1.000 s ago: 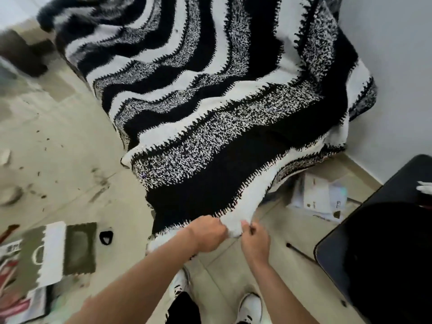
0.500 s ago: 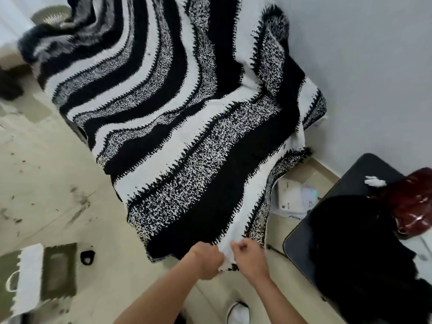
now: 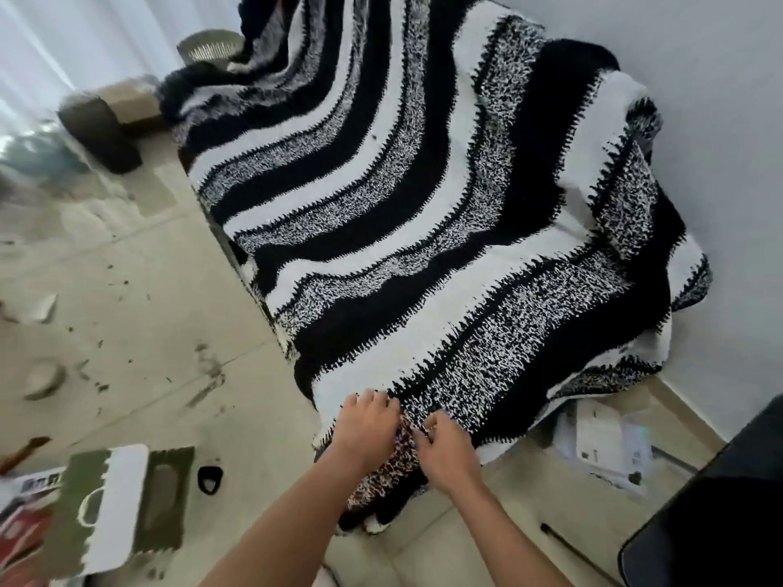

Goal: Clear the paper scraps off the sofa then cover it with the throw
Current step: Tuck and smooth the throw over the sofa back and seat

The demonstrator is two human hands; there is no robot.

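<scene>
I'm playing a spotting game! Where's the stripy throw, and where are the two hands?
throw (image 3: 423,264), head view, on the stripes near its middle.
left hand (image 3: 367,425), head view, on its back.
right hand (image 3: 448,454), head view, on its back.

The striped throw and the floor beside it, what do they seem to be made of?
The throw: apparently knitted or crocheted yarn, soft and matte; fuzzy speckled bands and zigzag stitch edges show. The floor: likely ceramic or stone tile, dull beige; straight grout lines, scuff marks.
</scene>
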